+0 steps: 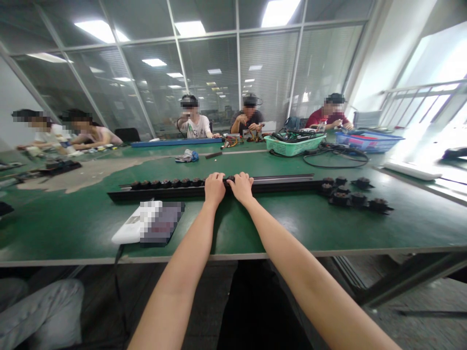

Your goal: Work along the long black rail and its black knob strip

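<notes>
And there they are: left hand and right hand side by side, grips curled down over a black metal rail lying across the green surface, round dark fittings lined along it!

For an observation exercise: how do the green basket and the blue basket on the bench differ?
The green basket sits nearer the bench's middle, the blue basket nearer the window. The green basket is heaped with black cables; the blue basket's contents stay low and are hard to make out. Both are open-topped rectangular baskets.
</notes>
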Motion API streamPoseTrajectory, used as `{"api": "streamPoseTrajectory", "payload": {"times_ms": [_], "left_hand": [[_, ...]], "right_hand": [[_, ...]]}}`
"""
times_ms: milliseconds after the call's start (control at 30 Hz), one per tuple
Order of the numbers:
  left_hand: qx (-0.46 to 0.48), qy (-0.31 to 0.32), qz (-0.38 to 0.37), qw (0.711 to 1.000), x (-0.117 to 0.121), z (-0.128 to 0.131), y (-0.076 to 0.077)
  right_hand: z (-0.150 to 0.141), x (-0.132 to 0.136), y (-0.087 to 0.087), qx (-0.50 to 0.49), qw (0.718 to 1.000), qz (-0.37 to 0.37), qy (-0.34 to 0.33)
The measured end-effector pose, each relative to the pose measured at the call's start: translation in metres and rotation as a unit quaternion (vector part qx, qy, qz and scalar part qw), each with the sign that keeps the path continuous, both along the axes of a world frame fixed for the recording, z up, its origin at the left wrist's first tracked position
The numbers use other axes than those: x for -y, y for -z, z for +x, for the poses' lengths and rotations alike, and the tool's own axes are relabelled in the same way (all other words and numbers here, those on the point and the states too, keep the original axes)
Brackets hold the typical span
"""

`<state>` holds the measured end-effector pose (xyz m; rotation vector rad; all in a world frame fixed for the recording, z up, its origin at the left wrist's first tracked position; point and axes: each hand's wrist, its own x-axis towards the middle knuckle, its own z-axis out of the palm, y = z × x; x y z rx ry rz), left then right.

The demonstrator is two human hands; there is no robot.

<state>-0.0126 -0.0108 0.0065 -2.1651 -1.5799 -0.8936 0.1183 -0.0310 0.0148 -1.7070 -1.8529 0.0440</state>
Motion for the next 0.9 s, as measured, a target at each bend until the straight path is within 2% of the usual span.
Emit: {"api": "streamPoseTrajectory", "payload": {"times_ms": [267,633,900], "left_hand": [[-0.007,-0.009,-0.018,1.000,0.0027,0.0008,-0.0016],[-0.001,-0.004,0.002,1.000,0.0000,-0.0005,0.0010],[-0.024,-0.028,-0.026,0.999,0.0052,0.0024,-0.0033]], "right_hand": [[0.0005,-0.0038,0.0004,0.007,1.000,-0.014,-0.004],[0.0019,-0.0031,0.0017,0.006,1.000,0.003,0.005],[0.0022,-0.0039,0.0021,-0.003,1.000,0.002,0.022]]}}
